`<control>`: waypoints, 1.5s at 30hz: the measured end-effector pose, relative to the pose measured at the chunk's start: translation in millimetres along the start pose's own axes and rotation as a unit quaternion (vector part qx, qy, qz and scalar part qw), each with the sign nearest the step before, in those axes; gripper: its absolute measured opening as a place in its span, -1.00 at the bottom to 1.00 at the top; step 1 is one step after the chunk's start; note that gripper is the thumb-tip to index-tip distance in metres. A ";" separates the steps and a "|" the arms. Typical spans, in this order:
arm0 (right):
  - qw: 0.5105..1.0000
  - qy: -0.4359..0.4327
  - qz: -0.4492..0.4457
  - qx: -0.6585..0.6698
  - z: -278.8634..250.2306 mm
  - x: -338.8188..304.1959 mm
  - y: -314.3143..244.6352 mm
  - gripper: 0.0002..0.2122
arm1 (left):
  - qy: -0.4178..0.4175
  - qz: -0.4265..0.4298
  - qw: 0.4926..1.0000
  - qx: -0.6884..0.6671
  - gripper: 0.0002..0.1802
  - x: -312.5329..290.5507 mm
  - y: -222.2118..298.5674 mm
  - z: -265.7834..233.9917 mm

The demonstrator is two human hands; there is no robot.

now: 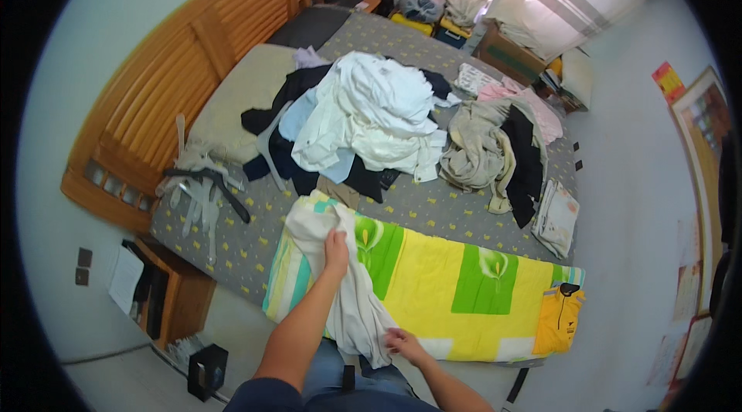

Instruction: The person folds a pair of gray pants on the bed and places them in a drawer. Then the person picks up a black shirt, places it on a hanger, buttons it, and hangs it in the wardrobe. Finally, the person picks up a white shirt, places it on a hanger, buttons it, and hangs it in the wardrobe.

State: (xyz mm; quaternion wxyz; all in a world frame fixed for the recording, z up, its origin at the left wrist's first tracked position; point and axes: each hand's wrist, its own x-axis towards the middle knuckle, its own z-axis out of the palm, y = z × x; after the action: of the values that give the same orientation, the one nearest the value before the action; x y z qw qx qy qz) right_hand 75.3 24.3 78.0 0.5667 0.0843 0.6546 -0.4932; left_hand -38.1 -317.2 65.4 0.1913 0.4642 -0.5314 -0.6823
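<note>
A long off-white garment (354, 300) hangs slantwise over the left part of a folded yellow, green and white quilt (433, 277), and its lower end drops past the quilt's near edge by my legs. Its exact kind I cannot make out. My left hand (335, 253) is closed on the upper part of the cloth. Lower down, my right hand (403, 344) pinches the garment's right edge with bent fingers. A folded yellow shirt (558, 323) with a dark collar rests on the quilt's right end.
Beyond the quilt, white and dark clothes (379, 114) are heaped on the grey patterned bed (417, 207). Right of them lie a grey-beige pile (479, 141) and a folded light garment (555, 219). Loose hangers (205, 192) sit at left, near the wooden headboard (197, 45) and a nightstand (182, 296).
</note>
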 end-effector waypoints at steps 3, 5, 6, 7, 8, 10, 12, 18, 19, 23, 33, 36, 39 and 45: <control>0.988 0.132 -0.086 0.012 -74.0 -8.0 -22.0 -0.38 | -0.195 -0.050 0.978 -0.052 -0.41 -96.4 79.1 8.3; 0.963 0.151 -0.223 -0.032 -95.6 -17.2 -97.1 -0.28 | -0.332 0.030 0.943 0.019 -0.54 -147.4 157.0 -25.3; 0.940 0.144 -0.304 -0.062 -106.4 -24.6 -126.0 -0.21 | -0.396 0.051 0.916 0.028 -0.59 -169.1 189.0 -38.8; 0.918 0.107 -0.367 -0.106 -96.5 -41.9 -169.7 -0.17 | -0.436 0.037 0.899 0.002 -0.64 -177.6 216.9 -56.8; 0.888 0.073 -0.429 -0.151 -83.4 -68.5 -212.6 -0.12 | -0.477 0.021 0.878 -0.028 -0.69 -188.6 243.5 -67.4; 0.778 0.078 -0.547 -0.298 -77.3 -102.3 -269.2 -0.14 | -0.512 0.027 0.854 -0.085 -0.76 -224.4 304.0 -64.9; 0.724 -0.054 -0.604 -0.330 -58.3 -142.9 -308.2 -0.29 | -0.500 0.090 0.857 -0.085 -0.80 -246.0 351.0 -67.6; 0.847 0.057 -0.493 -0.189 -80.9 -201.7 -347.4 -0.75 | -0.306 0.427 0.850 0.040 -0.78 -274.6 433.8 -74.6; 0.823 0.079 -0.535 -0.173 -91.0 -215.5 -361.0 -0.77 | -0.276 0.468 0.838 0.054 -0.81 -278.3 442.1 -76.3; 0.762 0.134 -0.617 -0.144 -82.9 -296.8 -422.0 -0.78 | -0.187 0.550 0.807 0.102 -0.82 -288.4 470.7 -87.5; 0.782 0.026 -0.618 -0.084 -45.5 -408.7 -477.5 -0.74 | -0.251 0.499 0.825 -0.082 -0.83 -240.1 486.9 -61.2; 0.691 0.179 -0.660 -0.233 -53.1 -403.9 -504.6 -0.73 | -0.327 0.410 0.846 -0.101 -0.86 -247.0 479.7 -56.1; 0.451 0.437 -0.699 -0.342 -39.5 -379.6 -492.1 -0.73 | -0.314 0.454 0.830 -0.083 -0.88 -282.8 475.7 -26.8; 0.599 0.287 -0.733 -0.143 29.9 -276.5 -317.3 -0.41 | -0.304 0.445 0.839 -0.067 -0.85 -279.0 440.5 16.3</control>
State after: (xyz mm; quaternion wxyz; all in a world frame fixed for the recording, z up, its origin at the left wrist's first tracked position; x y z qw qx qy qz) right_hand -22.4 -32.2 484.6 -0.1979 -0.3692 0.6873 -0.5934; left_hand -15.7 -257.3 583.1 0.3336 -0.0674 -0.6656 -0.6642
